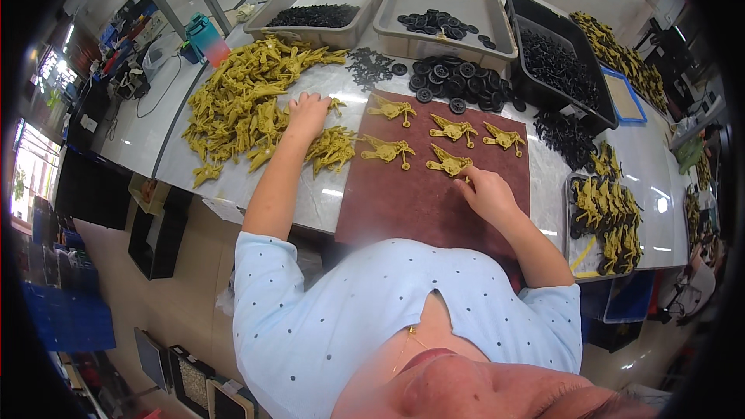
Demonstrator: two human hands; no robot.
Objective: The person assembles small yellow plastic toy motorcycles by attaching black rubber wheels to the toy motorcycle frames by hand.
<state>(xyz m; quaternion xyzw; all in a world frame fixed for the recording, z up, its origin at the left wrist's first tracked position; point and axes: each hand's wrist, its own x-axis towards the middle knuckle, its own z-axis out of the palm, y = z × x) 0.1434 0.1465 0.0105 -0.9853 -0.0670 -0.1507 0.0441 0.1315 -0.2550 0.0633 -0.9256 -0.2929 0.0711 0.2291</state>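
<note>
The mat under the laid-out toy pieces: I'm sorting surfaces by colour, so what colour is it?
The mat is dark reddish-brown, plain with no pattern; the head view shows it.

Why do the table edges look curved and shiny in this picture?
Head view: the fisheye lens bends the steel table and grey trays toward the dark rim; overhead light glares white off the metal beside the left hand; the maroon mat under the right hand stays matt and sharp.

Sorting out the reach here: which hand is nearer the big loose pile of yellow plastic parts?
Left. The left hand rests on the pile of yellow parts at its right edge. The right hand is away on the brown mat.
</note>
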